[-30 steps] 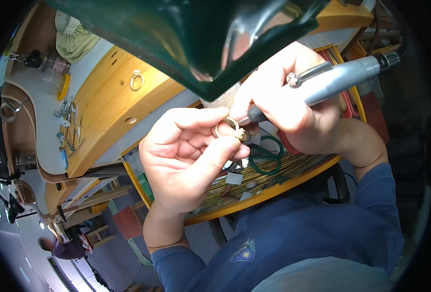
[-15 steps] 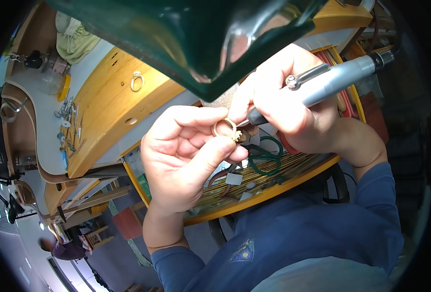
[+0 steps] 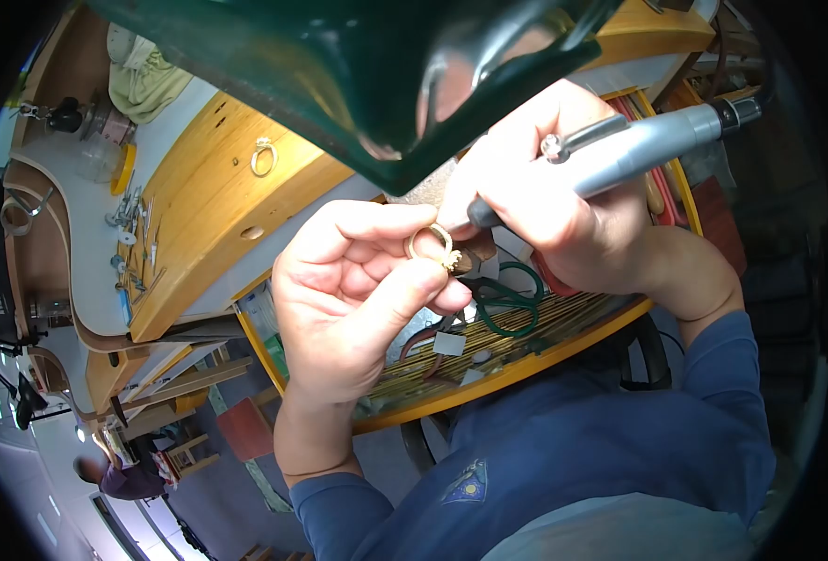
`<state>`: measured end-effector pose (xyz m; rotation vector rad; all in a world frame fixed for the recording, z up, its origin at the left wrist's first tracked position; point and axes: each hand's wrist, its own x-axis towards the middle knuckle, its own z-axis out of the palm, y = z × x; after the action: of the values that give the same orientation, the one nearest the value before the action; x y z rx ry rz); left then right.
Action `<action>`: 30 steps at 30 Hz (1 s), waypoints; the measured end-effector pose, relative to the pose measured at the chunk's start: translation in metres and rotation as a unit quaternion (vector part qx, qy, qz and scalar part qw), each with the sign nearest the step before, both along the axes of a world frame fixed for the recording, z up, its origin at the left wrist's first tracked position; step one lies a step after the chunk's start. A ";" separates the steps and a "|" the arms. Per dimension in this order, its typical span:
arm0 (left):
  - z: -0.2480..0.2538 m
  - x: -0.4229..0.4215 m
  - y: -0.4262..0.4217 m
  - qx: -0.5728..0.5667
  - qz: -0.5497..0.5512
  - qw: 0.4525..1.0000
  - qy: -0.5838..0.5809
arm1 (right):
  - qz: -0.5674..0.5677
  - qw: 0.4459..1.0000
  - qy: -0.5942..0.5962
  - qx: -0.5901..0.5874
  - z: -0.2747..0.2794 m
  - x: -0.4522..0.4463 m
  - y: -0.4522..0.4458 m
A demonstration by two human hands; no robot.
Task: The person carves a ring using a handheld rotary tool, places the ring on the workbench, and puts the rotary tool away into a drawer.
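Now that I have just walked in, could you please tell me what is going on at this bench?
A person's left hand holds a gold-coloured ring between thumb and index finger. The right hand grips a silver handpiece, its dark nose close to that ring; whether the two touch cannot be made out. A second ring rests on the wooden bench, apart from both hands.

Two rings (image 3: 450, 259) (image 3: 262, 144) and one handpiece (image 3: 652, 150)

Across the top centre a dark green panel (image 3: 311, 75) blocks passage from above; at upper right, a grey handpiece (image 3: 657, 151) juts across. Upper left, the wooden bench (image 3: 185, 224) offers open room — around one loose ring (image 3: 263, 159).
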<state>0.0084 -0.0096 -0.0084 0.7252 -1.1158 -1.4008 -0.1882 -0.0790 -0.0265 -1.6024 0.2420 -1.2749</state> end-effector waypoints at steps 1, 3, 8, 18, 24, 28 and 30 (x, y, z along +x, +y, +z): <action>0.000 0.000 0.000 0.000 0.001 1.000 -0.001 | -0.007 1.000 -0.004 0.007 0.001 0.001 0.002; 0.001 -0.001 0.000 -0.004 -0.004 1.000 0.002 | -0.018 1.000 0.004 0.002 0.001 0.001 0.002; 0.000 0.000 0.000 0.000 -0.002 1.000 0.001 | -0.020 1.000 0.001 -0.001 -0.001 0.001 0.001; 0.000 0.001 0.000 0.006 -0.003 1.000 0.008 | 0.003 1.000 0.010 0.006 -0.003 -0.002 0.000; -0.001 0.001 -0.001 0.003 -0.008 1.000 0.007 | -0.003 1.000 0.009 -0.004 -0.003 0.000 -0.002; -0.001 -0.002 0.000 -0.024 0.009 1.000 0.018 | 0.002 1.000 -0.001 0.024 0.000 0.001 -0.005; -0.002 -0.004 0.001 -0.050 0.034 0.998 -0.004 | -0.016 0.998 -0.012 0.052 0.005 0.001 -0.002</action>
<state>0.0044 -0.0087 -0.0107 0.6914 -1.1494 -1.2752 -0.1868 -0.0813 -0.0220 -1.4988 0.3150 -1.2845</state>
